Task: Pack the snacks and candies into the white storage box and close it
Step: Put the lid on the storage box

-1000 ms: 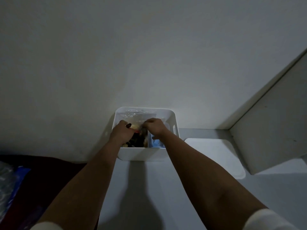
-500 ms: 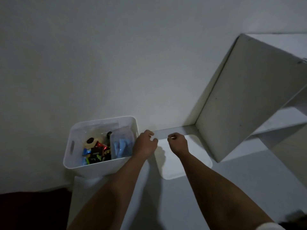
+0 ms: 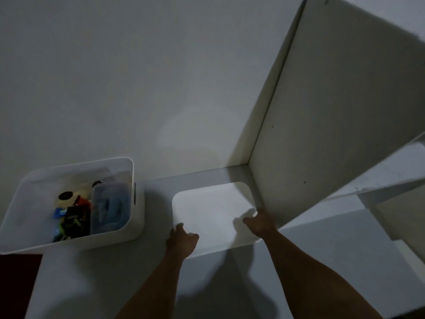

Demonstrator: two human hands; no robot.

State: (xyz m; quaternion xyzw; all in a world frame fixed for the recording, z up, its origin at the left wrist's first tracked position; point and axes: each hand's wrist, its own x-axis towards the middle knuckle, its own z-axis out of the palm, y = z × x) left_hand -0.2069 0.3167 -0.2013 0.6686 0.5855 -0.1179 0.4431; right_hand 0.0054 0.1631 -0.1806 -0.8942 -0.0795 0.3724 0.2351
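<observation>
The white storage box (image 3: 135, 224) stands open at the left on a white desk. Inside lie colourful candy wrappers (image 3: 71, 222) and a clear bag with blue contents (image 3: 110, 210). To its right the flat white lid (image 3: 211, 210) lies on the desk. My left hand (image 3: 182, 240) grips the lid's near left corner, fingers curled over the edge. My right hand (image 3: 259, 222) holds the lid's right edge, fingers curled at it. The lid looks slightly raised at the front.
A white upright panel (image 3: 333, 125) of a shelf unit stands right behind the lid, with a shelf board (image 3: 391, 171) beyond it. The wall (image 3: 138, 77) runs behind the desk. A dark red surface (image 3: 16, 284) borders the desk at lower left.
Both hands left the box, moved right and took hold of the lid's left and right sides. The view swung right, so the box now sits at the left.
</observation>
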